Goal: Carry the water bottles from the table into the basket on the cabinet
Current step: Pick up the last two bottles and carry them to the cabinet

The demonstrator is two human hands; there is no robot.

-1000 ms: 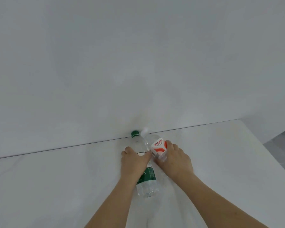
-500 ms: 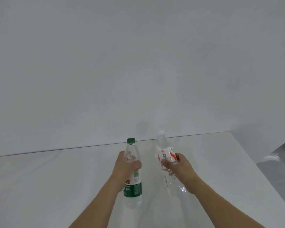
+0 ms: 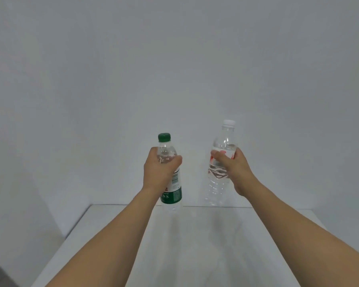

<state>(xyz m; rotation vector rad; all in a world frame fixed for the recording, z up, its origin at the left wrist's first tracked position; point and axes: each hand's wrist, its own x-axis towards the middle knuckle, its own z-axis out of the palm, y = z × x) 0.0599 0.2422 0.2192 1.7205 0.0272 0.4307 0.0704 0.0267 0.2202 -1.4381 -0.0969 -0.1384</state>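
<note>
Left hand (image 3: pixel 161 170) grasps the green-capped bottle (image 3: pixel 170 183) near its shoulder; right hand (image 3: pixel 231 168) grasps the white-capped bottle (image 3: pixel 221 168) likewise. Both are upright, lifted off the desk (image 3: pixel 195 245) below the forearms. High, one-handed grips could let slick plastic slip. Open room ahead of the hands; no basket in sight.

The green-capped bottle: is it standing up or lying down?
Upright. The green-capped bottle is held in the left hand, cap up, base above the table.

Two clear plastic bottles (image 3: pixel 171 183) (image 3: pixel 220 179); glossy white table (image 3: pixel 195 245).
</note>
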